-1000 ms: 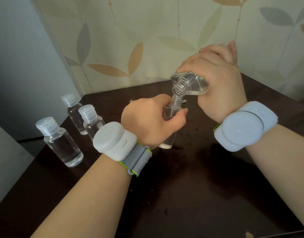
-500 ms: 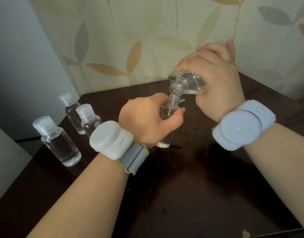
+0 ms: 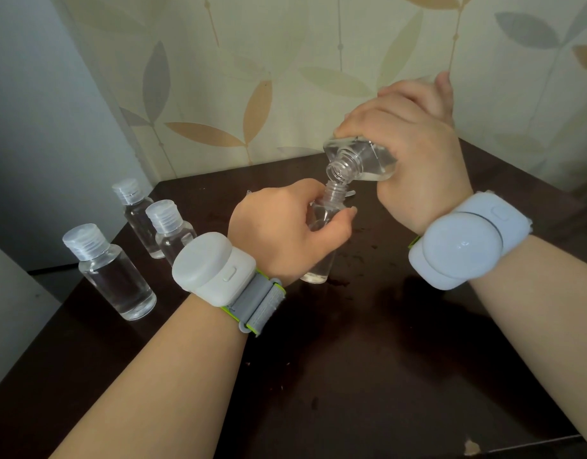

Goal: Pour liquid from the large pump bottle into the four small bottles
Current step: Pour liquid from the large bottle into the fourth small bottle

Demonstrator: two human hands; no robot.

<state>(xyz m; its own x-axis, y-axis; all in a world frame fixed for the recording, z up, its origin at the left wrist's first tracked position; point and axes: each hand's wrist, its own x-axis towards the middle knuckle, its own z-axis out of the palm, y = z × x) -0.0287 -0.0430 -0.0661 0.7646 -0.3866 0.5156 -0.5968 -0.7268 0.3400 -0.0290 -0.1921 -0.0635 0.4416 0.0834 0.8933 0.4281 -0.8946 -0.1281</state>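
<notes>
My right hand [image 3: 411, 154] grips the large clear bottle [image 3: 361, 159], tipped down to the left with its pump off and its threaded mouth right over the neck of a small uncapped bottle [image 3: 322, 226]. My left hand [image 3: 282, 230] holds that small bottle upright on the dark table [image 3: 368, 359]; clear liquid shows at its base. Three capped small bottles with clear liquid stand at the left: the nearest [image 3: 110, 273], a middle one [image 3: 171, 231] and the farthest [image 3: 133, 213]. Most of the large bottle's body is hidden by my right hand.
The table sits in a corner, with leaf-patterned wallpaper [image 3: 285, 77] behind and a grey wall [image 3: 37, 127] at the left. Small dark specks and wet spots lie on the tabletop around the small bottle. A thin pale part shows behind it [image 3: 352, 193].
Both hands and both bottles keep almost the same pose across the frames; the view shifts only slightly. No clear change in liquid level can be made out.
</notes>
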